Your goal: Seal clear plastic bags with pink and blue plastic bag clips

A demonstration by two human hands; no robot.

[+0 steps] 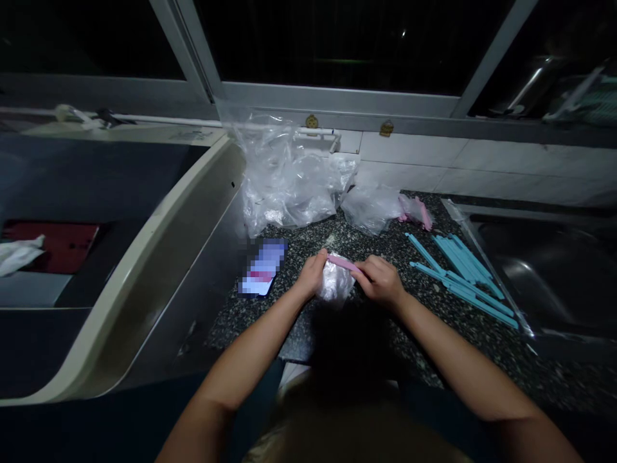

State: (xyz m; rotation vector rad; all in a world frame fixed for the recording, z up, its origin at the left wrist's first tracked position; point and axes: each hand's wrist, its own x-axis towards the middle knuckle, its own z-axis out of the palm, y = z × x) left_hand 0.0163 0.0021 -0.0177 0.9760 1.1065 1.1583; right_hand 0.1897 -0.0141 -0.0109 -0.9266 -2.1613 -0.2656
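Note:
Near the counter's front, my left hand is closed at the left end of a pink bag sealing clip. My right hand pinches that clip's other end between thumb and fingers. A small clear plastic bag hangs below the clip, between both hands; its contents cannot be made out. To the right of my right hand lie several light-blue bag clips, loosely fanned. Behind them, more pink clips are beside a clear plastic bag.
Crumpled clear bags are heaped against the tiled wall. A phone with a lit screen lies left of my hands on the speckled countertop. A metal sink is on the right; a large cream-and-dark appliance stands on the left.

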